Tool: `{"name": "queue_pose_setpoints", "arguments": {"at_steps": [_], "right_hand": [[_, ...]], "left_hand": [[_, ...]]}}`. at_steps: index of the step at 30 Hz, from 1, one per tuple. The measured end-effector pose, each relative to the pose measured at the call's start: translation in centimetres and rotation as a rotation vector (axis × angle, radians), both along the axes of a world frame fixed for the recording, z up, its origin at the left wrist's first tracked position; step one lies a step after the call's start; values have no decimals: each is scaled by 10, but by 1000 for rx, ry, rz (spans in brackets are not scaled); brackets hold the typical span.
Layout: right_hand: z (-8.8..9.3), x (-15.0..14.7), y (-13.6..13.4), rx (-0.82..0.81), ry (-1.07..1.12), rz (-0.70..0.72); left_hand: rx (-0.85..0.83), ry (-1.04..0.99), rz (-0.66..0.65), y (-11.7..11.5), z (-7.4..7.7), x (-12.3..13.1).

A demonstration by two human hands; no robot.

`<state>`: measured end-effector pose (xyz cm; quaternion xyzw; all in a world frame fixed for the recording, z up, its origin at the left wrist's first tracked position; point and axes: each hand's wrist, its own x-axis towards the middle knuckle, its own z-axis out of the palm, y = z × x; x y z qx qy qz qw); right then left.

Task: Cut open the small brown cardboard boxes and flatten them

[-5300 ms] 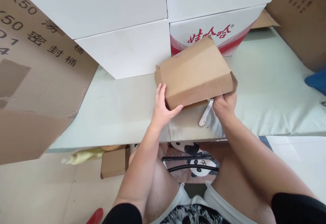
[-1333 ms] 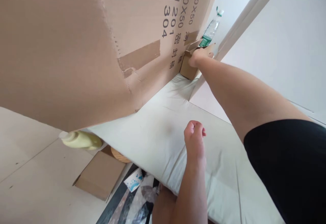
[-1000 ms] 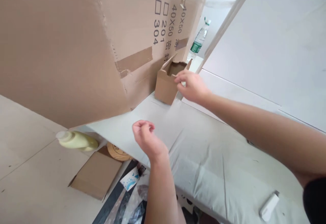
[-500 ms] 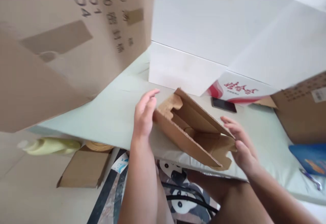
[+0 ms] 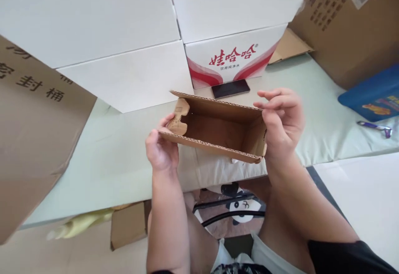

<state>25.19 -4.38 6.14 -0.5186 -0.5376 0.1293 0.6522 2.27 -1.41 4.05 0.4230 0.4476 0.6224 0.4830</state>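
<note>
A small brown cardboard box (image 5: 215, 130), open at the top, is held up over the pale green covered surface. My left hand (image 5: 162, 147) grips its left end, thumb and fingers around the near left corner beside a notched flap. At the right end, my right hand (image 5: 280, 120) touches the box with its thumb near the far right corner, fingers bent and raised. The inside of the box shows no contents. Behind it, a dark phone (image 5: 230, 88) lies by a white box with red lettering (image 5: 232, 58).
Large white boxes (image 5: 118, 20) stand behind, with big brown cartons at left (image 5: 40, 128) and right (image 5: 352, 28). A blue package (image 5: 372, 99) and a purple pen-like item (image 5: 374, 127) lie right. On the floor are a yellowish bottle (image 5: 81, 224) and a brown box (image 5: 127, 226).
The view has swung to the right. The small box has turned so its long sides run more nearly across the view. My left fingers have closed on its left end, and my right hand has moved up.
</note>
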Motion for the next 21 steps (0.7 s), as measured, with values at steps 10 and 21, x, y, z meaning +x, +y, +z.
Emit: {"name": "queue_pose_setpoints", "arguments": {"at_steps": [10,21], "right_hand": [[0,34,-25,350,-239,27],[14,46,-38,31,-356,12]], "left_hand": [[394,396,-30,-3,2,-14],[342,509,-164,-11,-6,-19]]}}
